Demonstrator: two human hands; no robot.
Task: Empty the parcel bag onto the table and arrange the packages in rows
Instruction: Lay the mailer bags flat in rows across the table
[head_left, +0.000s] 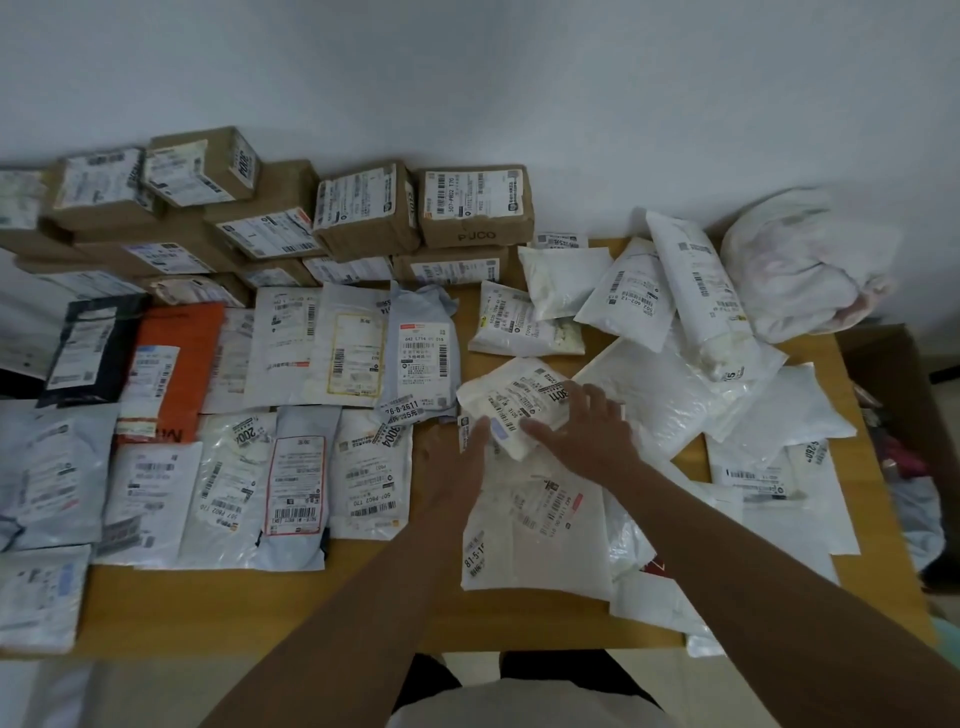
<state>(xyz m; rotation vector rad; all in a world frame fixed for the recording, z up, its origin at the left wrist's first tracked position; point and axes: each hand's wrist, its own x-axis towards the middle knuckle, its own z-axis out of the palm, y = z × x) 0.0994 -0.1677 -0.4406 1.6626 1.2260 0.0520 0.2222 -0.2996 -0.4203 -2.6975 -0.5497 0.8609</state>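
Soft mailer packages lie in rows on the left of the wooden table (260, 613), among them an orange one (176, 353) and a black one (88, 348). Brown cardboard boxes (363, 213) are stacked along the wall behind them. A loose pile of white mailers (675, 395) covers the right side. A small white labelled package (514, 400) sits mid-table. My left hand (457, 457) touches its near left corner, and my right hand (587, 431) rests flat on its right side, fingers spread. A larger white mailer (535, 535) lies under my wrists.
A crumpled white bag (800, 265) sits at the table's far right corner by the wall. A brown cardboard box (893, 395) with clothing stands on the floor beyond the right edge. Bare wood shows along the near edge.
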